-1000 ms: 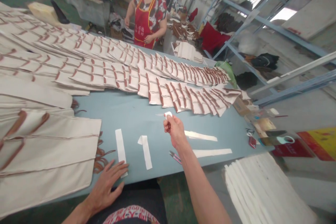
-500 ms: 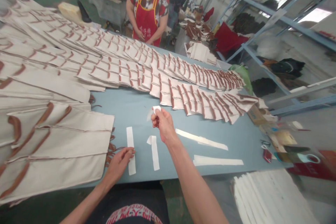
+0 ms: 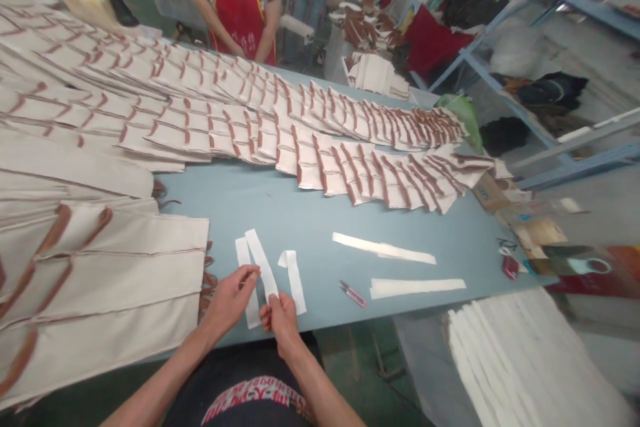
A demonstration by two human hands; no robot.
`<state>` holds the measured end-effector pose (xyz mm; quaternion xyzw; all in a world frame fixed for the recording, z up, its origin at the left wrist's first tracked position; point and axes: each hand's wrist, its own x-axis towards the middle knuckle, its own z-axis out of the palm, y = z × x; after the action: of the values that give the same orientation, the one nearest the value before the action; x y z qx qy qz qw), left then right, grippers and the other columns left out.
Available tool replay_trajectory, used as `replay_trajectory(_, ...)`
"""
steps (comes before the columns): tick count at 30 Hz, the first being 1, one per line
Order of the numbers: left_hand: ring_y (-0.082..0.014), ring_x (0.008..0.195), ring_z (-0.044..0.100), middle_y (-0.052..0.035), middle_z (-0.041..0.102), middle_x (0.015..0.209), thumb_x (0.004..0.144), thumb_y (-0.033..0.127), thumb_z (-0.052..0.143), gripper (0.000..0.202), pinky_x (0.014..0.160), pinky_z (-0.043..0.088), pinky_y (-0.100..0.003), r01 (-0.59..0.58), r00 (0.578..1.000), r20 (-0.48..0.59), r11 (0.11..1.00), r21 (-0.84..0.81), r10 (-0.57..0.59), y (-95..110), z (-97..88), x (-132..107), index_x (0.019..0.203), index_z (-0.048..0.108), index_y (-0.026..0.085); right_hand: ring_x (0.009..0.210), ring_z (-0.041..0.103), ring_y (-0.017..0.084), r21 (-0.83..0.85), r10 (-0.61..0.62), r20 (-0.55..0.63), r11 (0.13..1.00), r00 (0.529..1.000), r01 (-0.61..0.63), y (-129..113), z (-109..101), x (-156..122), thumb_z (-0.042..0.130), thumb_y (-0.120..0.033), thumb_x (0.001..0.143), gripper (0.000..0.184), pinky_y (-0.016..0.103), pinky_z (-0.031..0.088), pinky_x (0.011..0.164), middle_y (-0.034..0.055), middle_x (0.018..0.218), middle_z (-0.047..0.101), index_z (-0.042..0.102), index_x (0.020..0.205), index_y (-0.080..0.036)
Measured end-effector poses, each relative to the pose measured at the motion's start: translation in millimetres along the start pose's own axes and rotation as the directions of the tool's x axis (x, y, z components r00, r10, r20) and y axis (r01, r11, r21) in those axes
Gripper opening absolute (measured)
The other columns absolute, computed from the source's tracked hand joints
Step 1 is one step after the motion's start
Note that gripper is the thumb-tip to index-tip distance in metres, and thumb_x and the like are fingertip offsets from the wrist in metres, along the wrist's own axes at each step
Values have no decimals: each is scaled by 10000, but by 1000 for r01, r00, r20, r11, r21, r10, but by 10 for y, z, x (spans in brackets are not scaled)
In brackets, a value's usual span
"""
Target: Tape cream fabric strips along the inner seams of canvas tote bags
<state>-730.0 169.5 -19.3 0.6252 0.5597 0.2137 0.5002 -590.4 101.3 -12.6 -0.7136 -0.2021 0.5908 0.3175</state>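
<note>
My right hand (image 3: 281, 320) is closed on the lower end of a white strip (image 3: 261, 259), near the front edge of the table. My left hand (image 3: 231, 299) has its thumb and fingertips pinched at that strip's left edge. Partly beneath them, a second white strip (image 3: 254, 313) lies flat on the blue-grey tabletop. Just to the right is another white strip (image 3: 295, 283) with its top end folded over. Pink-handled thread snips (image 3: 354, 295) rest farther right.
Cream strips (image 3: 385, 248) and a cream bundle (image 3: 417, 288) lie to the right. Long rows of overlapping cream fabric pieces with brown trim (image 3: 345, 170) cross the table. A larger fabric stack (image 3: 125, 280) sits at left. Across the table stands a person in a red apron (image 3: 239, 10).
My right hand has come down and left with the white strip, beside my left hand. The snips, hidden before, now show. The view has shifted a little.
</note>
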Motion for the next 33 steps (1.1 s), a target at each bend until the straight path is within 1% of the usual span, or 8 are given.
replay_trajectory(3,-235,994,753,-65,773,1115,1071,404,691,258,941,634,-467,-161,981,135,975,156,141,103,123,70,1162,735,166,510,596,100,-153,-49,-10,987,999,47,107,-37,-28,580,-468,1128,362,233,518,517,-49,696,656,691,987,-153)
replay_trajectory(7,-250,1074,736,-72,762,1156,1052,355,723,197,985,622,-488,-319,935,266,887,333,236,162,270,107,1093,741,163,734,751,231,-457,-211,-92,877,973,147,221,-378,-185,769,-346,974,225,334,568,715,35,706,723,699,828,-190)
replay_trajectory(9,-244,1057,737,-70,760,1149,1054,346,721,188,970,626,-477,-360,921,301,837,412,248,174,286,113,1089,739,162,902,780,308,-590,-302,-159,792,940,155,263,-604,-245,778,-304,946,119,380,561,817,106,847,781,729,948,-195)
replay_trajectory(13,-236,1025,742,-60,764,1107,1055,332,721,174,950,631,-466,-405,906,348,733,546,241,224,244,137,1068,739,160,1099,749,329,-751,-444,-231,648,866,132,292,-856,-166,718,-299,994,276,374,562,870,156,1180,752,666,1249,-207)
replay_trajectory(18,-241,1040,743,-61,763,1116,1054,308,723,156,953,635,-470,-436,894,391,634,639,220,312,228,159,1094,739,158,949,732,252,-796,-512,-194,581,837,171,324,-820,-12,635,-210,1029,47,318,552,814,97,1066,738,680,1025,-224)
replay_trajectory(21,-239,1034,745,-62,761,1123,1053,300,724,156,942,641,-462,-448,887,411,609,654,211,330,249,145,1109,736,155,874,719,228,-768,-525,-172,601,833,221,266,-845,-53,575,-189,1046,160,301,523,775,84,983,747,685,933,-214)
replay_trajectory(25,-239,1042,743,-64,760,1134,1053,301,723,153,945,639,-461,-456,882,423,598,659,207,326,269,118,1101,736,157,819,705,221,-706,-543,-145,643,827,299,-129,-941,-91,593,-215,1038,145,293,466,738,60,912,759,704,945,-214)
replay_trajectory(33,-246,1068,739,-74,759,1177,1050,306,727,161,950,638,-463,-410,907,366,629,660,207,282,328,-30,1116,738,159,763,630,186,-515,-613,-53,693,789,504,-1653,-829,237,729,-254,946,98,276,431,740,-13,780,709,696,853,-253)
